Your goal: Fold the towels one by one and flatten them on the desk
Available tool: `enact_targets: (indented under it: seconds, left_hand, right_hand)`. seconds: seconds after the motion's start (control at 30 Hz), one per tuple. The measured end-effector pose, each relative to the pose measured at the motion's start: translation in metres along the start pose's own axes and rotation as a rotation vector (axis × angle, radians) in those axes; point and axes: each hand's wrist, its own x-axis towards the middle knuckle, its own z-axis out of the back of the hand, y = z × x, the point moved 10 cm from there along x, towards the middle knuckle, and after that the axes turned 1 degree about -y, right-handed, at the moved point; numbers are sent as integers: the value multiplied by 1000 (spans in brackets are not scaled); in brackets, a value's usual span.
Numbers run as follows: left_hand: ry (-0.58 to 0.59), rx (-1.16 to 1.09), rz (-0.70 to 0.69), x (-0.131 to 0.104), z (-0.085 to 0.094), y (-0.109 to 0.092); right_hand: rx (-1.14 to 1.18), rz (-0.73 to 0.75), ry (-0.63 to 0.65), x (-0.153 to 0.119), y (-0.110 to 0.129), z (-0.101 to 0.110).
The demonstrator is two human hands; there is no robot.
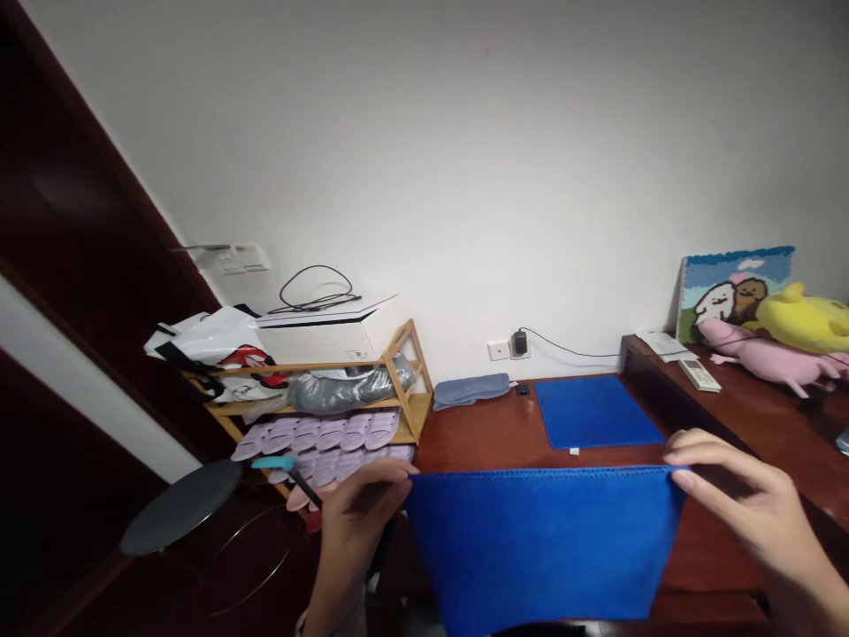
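Observation:
A blue cloth with a stitched top edge hangs stretched between my two hands, in front of the table. My left hand pinches its upper left corner between thumb and fingers. At the upper right corner, my right hand grips the cloth the same way. Behind it, a second blue cloth lies flat on the reddish-brown table, with a small white tag at its near edge. A folded grey-blue cloth rests along the wall to the left.
A wooden rack at left holds a white box, a bag and lilac slippers. A dark round stool stands before it. On the raised ledge at right are a remote and plush toys. A charger is plugged into the wall.

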Motion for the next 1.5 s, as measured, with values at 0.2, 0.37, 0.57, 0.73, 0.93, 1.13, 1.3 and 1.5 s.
enact_targets:
  seconds: [0.2, 0.37, 0.57, 0.73, 0.93, 1.13, 1.3, 1.5]
  left_hand:
    - [98, 115, 141, 39, -33, 103]
    - [184, 316, 129, 67, -74, 217]
    - [189, 521, 161, 67, -113, 304]
    - [326, 630, 83, 15, -146, 329]
    - [650, 928, 23, -47, -168, 371]
    - [526, 1065, 175, -69, -140, 377]
    - [454, 1218, 280, -116, -127, 348]
    - [429, 1247, 112, -131, -125, 317]
  right_hand:
    - [22, -146, 172, 21, -65, -65]
    - [-61, -344, 281, 29, -206, -157]
    - [-280, -503, 307, 15, -312, -245]
    - [-416, -410, 294, -41, -318, -285]
    - [-715, -362, 534, -115, -335, -329]
    - [-664, -201, 691, -105, -333, -346]
    - [-525, -15, 932, -69, -314, -376]
    - [-631, -100, 708, -84, -278, -365]
